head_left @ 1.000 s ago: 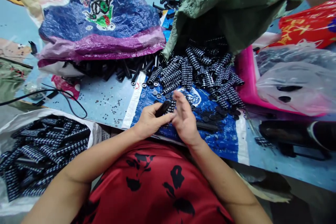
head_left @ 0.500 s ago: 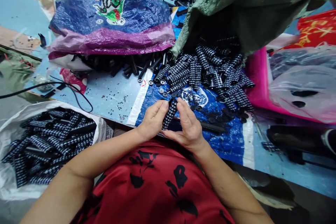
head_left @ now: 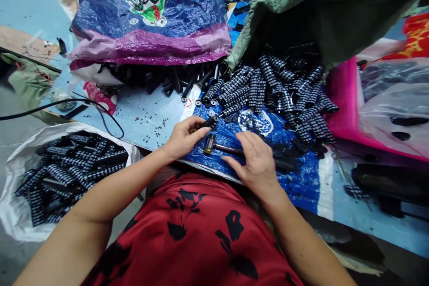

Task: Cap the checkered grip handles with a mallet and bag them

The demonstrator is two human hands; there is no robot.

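Left hand (head_left: 182,136) pinching ribbed black handle (head_left: 208,123)

small black cylindrical part (head_left: 208,122) pinched at fingertips, small hammer (head_left: 217,146) lying flat on blue sheet

Head view, the only camera: worn on my head, it looks forward and steeply down over my red shirt (head_left: 201,237) and forearms onto the near edge of the blue table (head_left: 134,120), close to both hands; sacks fill the far side.
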